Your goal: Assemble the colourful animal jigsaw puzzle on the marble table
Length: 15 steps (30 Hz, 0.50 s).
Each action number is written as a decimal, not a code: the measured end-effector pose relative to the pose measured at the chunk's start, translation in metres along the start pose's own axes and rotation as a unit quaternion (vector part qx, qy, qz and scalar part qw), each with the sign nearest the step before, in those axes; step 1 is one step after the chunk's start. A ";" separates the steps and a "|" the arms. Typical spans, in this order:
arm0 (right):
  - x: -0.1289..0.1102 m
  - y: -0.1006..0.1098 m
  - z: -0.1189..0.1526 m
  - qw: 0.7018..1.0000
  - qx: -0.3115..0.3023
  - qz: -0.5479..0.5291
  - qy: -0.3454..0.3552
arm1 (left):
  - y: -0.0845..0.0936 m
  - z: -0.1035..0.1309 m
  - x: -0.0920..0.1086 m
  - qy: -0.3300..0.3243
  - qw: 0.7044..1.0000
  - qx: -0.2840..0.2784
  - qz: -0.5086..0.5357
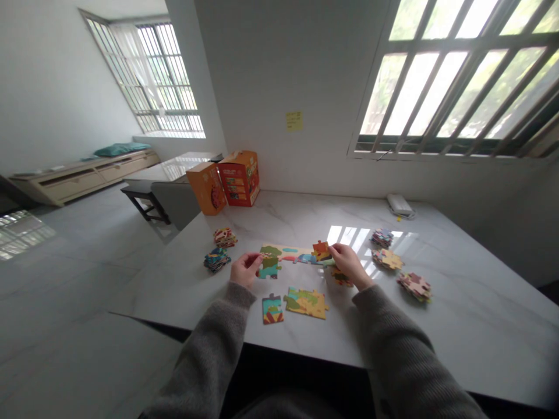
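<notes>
My right hand [348, 265] pinches an orange and dark puzzle piece [321, 250], raised at the right end of a joined strip of puzzle pieces [290, 252]. Partly under that hand lies another puzzle piece [341, 277] with orange and green on it. My left hand [246, 270] has thumb and fingers closed at the left edge of a green and teal puzzle piece [268, 269], below the strip's left end. Closer to me are a teal piece with red shapes [273, 309] and a yellow-green joined section [306, 302], lying apart from the strip.
Two stacks of pieces, one reddish [225, 237] and one dark teal [216, 259], stand on the left. More stacks [382, 237] [387, 259] [414, 286] lie on the right. Orange boxes [240, 177] and a white device [399, 205] are along the back of the marble table [471, 314].
</notes>
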State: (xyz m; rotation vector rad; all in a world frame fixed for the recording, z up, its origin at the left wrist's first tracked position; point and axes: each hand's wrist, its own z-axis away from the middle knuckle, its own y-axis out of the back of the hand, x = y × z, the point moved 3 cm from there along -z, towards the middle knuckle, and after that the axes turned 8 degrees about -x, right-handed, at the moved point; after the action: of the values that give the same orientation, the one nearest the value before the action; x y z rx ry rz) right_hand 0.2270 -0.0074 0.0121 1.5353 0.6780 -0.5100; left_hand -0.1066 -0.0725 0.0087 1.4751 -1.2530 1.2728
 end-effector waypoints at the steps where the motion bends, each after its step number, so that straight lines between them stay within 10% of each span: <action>1: -0.001 -0.002 -0.001 1.000 -0.004 -0.001 0.002 | -0.001 0.000 -0.001 0.001 1.000 -0.006 -0.002; 15: -0.018 -0.023 -0.009 0.999 -0.014 0.034 0.004 | -0.018 0.002 -0.001 0.014 0.997 -0.072 -0.002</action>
State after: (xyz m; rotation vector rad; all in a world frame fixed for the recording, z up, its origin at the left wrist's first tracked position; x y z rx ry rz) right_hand 0.1976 -0.0001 0.0090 1.5302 0.6351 -0.4418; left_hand -0.0890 -0.0711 0.0076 1.3517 -1.2952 1.1720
